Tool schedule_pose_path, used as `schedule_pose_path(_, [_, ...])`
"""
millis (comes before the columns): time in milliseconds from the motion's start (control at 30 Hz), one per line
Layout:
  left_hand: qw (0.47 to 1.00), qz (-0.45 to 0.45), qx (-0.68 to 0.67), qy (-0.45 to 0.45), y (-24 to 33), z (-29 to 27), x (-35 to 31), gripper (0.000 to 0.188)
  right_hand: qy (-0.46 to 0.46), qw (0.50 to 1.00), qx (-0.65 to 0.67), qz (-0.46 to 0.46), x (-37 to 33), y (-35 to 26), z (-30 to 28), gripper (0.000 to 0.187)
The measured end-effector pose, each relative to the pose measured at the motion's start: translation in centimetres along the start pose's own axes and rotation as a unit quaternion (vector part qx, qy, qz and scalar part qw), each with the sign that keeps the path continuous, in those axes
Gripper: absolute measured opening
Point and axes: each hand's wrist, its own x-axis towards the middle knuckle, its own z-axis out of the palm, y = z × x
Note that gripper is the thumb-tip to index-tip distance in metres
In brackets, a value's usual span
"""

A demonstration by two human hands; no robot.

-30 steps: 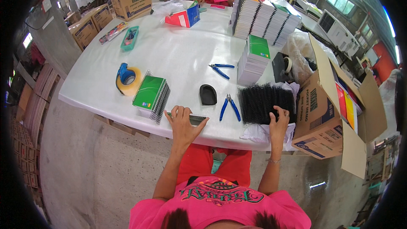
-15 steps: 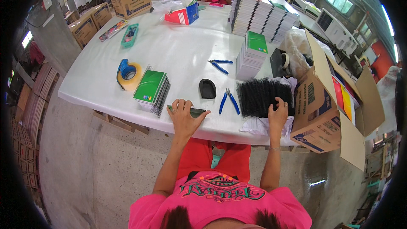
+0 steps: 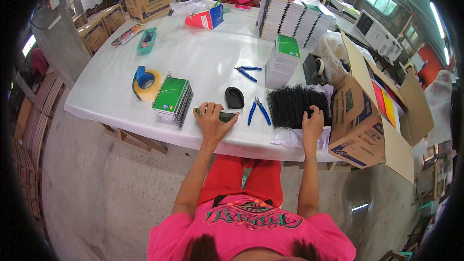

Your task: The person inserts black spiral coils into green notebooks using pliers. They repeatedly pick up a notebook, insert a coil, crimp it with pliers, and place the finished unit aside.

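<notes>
Nearest: pink cotton tee (image 3: pixel 256 215) w/ green lettering. L hand (image 3: pixel 211 122) clamped on small dark-greenish notepad (image 3: pixel 228 116), near front edge of white table (image 3: pixel 193 58). R hand (image 3: pixel 313 120) on black spiral coils (image 3: pixel 290 105); can't tell if gripping any. Beside: open brown cardboard box (image 3: pixel 352 125), dk-blue print, red/yellow covers (image 3: pixel 384 102) inside. Farther: teal plastic basket (image 3: pixel 141 50) w/ small items; another dk-blue-printed brown carton (image 3: pixel 152 2).

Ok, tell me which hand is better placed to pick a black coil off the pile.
Right, I'd judge: the right hand has its fingers at the pile of black coils, while the left hand sits farther left, taken up with gripping a small pad.
</notes>
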Motion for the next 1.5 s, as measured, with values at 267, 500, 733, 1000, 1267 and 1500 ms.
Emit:
schedule_pose_path(267, [1.0,0.008,-0.024,0.007,-0.2,0.4,-0.3,0.048,0.01,0.999,-0.008,-0.043,-0.2,0.4,0.3,0.023])
schedule_pose_path(500, [0.999,0.028,-0.022,0.004,0.1,-0.2,-0.2,0.044,0.024,0.999,0.026,-0.038,-0.1,1.5,0.5,0.026])
schedule_pose_path(733, [0.998,0.053,-0.024,0.015,-0.5,-0.5,-0.4,0.044,0.021,0.999,0.034,-0.035,0.1,0.6,0.3,0.023])
schedule_pose_path(1000, [0.998,0.049,-0.026,0.006,-0.4,-0.7,-0.3,0.045,0.025,0.996,0.032,-0.074,0.2,1.1,0.4,0.023])
schedule_pose_path(1267, [0.998,0.059,-0.026,0.01,-0.6,-0.6,-0.4,0.044,-0.053,0.997,-0.041,-0.048,1.2,0.0,-0.6,0.03])
schedule_pose_path(1500, [0.997,0.057,-0.046,0.023,-0.5,-0.5,-0.4,0.044,-0.006,0.996,-0.057,-0.062,0.7,0.1,0.4,0.033])
